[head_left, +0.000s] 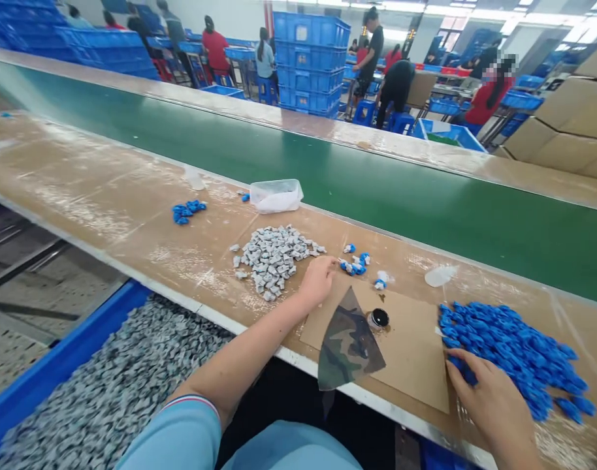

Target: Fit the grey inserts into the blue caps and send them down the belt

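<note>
My left hand is over the table between a heap of small grey pieces and a few blue-and-white joined pieces. Its fingers are bent together, and whatever they hold is hidden. At the left edge of a large heap of small blue pieces, my right hand has its thumb and forefinger closed around a blue piece. Between the hands lies a cardboard sheet, bearing a small round pot of dark liquid and a camouflage-patterned cloth.
A clear plastic tray stands behind the grey heap. More blue pieces lie farther left. A green conveyor belt runs behind the table. Below left is a blue bin full of grey pieces. Several people work beyond stacked blue crates.
</note>
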Demonstrator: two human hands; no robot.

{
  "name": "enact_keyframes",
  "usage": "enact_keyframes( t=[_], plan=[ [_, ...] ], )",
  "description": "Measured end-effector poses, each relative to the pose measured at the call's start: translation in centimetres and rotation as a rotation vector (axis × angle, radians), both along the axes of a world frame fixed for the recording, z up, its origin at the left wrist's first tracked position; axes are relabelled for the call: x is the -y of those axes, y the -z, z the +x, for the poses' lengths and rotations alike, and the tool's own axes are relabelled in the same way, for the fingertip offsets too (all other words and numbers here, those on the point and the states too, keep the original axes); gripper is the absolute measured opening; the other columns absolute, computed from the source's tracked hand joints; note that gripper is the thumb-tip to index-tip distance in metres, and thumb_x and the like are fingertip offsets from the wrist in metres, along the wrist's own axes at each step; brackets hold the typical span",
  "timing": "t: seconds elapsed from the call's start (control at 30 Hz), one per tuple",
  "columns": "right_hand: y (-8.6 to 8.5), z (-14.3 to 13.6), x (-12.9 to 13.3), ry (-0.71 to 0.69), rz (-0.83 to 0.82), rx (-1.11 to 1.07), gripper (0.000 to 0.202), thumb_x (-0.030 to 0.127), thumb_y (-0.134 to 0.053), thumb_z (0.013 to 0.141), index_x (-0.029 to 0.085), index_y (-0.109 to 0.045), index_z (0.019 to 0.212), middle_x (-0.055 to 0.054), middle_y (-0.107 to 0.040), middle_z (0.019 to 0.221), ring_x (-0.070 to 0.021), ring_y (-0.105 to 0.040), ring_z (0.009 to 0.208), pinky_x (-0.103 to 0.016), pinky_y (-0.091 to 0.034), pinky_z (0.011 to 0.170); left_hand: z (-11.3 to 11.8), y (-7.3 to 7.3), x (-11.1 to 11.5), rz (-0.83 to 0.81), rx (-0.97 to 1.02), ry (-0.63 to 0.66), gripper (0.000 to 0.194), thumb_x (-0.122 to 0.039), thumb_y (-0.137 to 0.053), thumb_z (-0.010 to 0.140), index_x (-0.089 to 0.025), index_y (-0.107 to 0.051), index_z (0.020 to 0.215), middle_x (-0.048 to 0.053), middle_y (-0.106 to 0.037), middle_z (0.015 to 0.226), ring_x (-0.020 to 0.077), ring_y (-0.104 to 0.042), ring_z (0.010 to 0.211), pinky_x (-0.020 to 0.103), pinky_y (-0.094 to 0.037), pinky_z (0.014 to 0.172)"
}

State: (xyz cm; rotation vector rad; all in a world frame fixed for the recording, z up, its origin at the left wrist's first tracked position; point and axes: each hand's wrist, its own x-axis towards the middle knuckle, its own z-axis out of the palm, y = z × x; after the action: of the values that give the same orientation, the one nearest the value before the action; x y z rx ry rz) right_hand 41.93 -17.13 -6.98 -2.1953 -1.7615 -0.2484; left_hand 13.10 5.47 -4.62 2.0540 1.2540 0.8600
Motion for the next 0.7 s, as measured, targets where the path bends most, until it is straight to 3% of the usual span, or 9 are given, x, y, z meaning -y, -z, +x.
enact_keyframes(
  t=[0.13,0.27,0.37,0.43,0.53,0.7],
  plan=[
    [-0.2,0.0,-0.3,-0.096,0.009,-0.002,0.034,0.044,-0.040,0.084,0.025,-0.068,0.083,-0.007,-0.071,0.084,-0.0233,-0.067,0.076,-0.036,-0.054,0.069,-1.9,-0.8,-1.8,0.214,-0.282,-0.044,0.030,-0.002,-0.044,0.078,-0.016,-0.064,0.097,0.011,-0.069,0.102,0.0255,-0.058,0.095,0.044,-0.044,0.090],
    [-0.6,-0.3,-0.4,-0.119,0.020,0.013,0.042,0.049,-0.035,0.089,0.022,-0.067,0.084,-0.008,-0.071,0.080,-0.0235,-0.067,0.072,-0.037,-0.055,0.065,-1.7,-1.3,-4.3,0.322,-0.496,0.086,0.031,-0.004,-0.041,0.082,-0.018,-0.065,0.099,0.011,-0.066,0.114,0.0263,-0.055,0.104,0.043,-0.040,0.092],
    [-1.1,-0.5,-0.4,-0.091,0.044,0.026,0.050,0.054,-0.031,0.091,0.021,-0.068,0.088,-0.009,-0.071,0.081,-0.0229,-0.068,0.072,-0.036,-0.056,0.063,-1.5,-1.2,-5.4,0.340,-0.577,0.172,0.026,-0.005,-0.042,0.082,-0.016,-0.066,0.087,0.013,-0.069,0.096,0.0256,-0.058,0.097,0.041,-0.041,0.089],
    [-1.3,-0.6,-0.4,-0.139,0.045,0.012,0.053,0.057,-0.030,0.092,0.021,-0.069,0.086,-0.009,-0.072,0.084,-0.0224,-0.069,0.076,-0.035,-0.056,0.067,-1.8,-1.0,-5.3,0.342,-0.584,0.194,0.025,-0.006,-0.043,0.082,-0.015,-0.065,0.077,0.013,-0.068,0.082,0.0251,-0.059,0.087,0.040,-0.043,0.084],
    [-1.3,-0.6,-0.5,-0.187,0.033,-0.028,0.057,0.059,-0.029,0.092,0.022,-0.071,0.086,-0.009,-0.073,0.088,-0.0215,-0.069,0.080,-0.034,-0.056,0.070,-3.2,-0.5,-4.3,0.361,-0.581,0.236,0.025,-0.008,-0.042,0.083,-0.016,-0.063,0.073,0.012,-0.066,0.078,0.0244,-0.058,0.084,0.040,-0.043,0.085],
    [-1.6,-1.4,-0.5,-0.107,0.015,-0.128,0.057,0.062,-0.030,0.091,0.022,-0.071,0.092,-0.008,-0.073,0.088,-0.0216,-0.069,0.082,-0.035,-0.056,0.074,-6.0,0.3,-1.5,0.464,-0.422,0.321,0.027,-0.009,-0.039,0.085,-0.019,-0.063,0.077,0.008,-0.066,0.081,0.0223,-0.058,0.090,0.041,-0.041,0.093]
  ],
)
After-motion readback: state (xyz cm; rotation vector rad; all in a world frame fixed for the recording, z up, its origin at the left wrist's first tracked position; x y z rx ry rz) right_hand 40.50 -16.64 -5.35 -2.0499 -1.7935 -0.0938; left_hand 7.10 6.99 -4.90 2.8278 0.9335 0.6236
